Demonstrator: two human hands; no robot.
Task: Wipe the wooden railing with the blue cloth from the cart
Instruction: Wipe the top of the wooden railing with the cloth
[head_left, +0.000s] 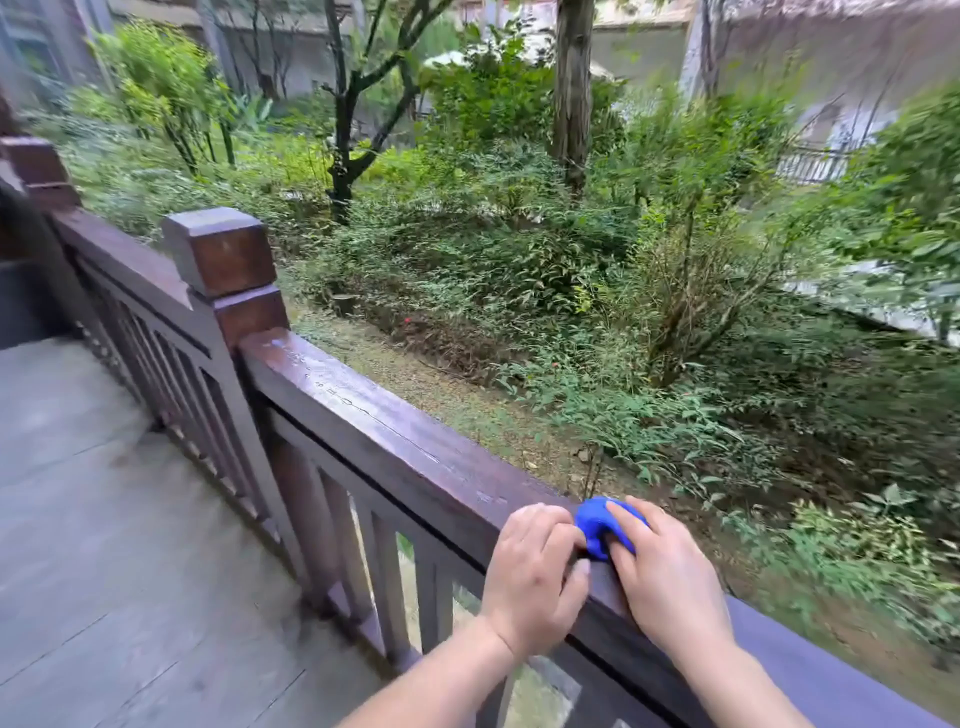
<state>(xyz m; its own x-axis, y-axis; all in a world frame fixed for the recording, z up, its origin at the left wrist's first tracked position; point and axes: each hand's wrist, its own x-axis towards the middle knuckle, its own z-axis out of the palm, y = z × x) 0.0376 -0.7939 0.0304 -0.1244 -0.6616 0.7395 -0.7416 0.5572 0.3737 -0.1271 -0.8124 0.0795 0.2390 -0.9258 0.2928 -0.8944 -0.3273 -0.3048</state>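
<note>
There, two hands, one blue cloth, one railing

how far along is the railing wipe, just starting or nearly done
Done: the blue cloth is out and bunched on the top rail. In hand: the right hand presses it down, and the left hand rests beside it. Left: water beads show on the rail toward the square post, so that stretch looks unwiped.

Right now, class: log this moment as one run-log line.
stage: wiping | blue cloth: bunched on wooden railing top | right hand: pressing cloth | left hand: on rail, touching cloth | cart: not in view
</note>
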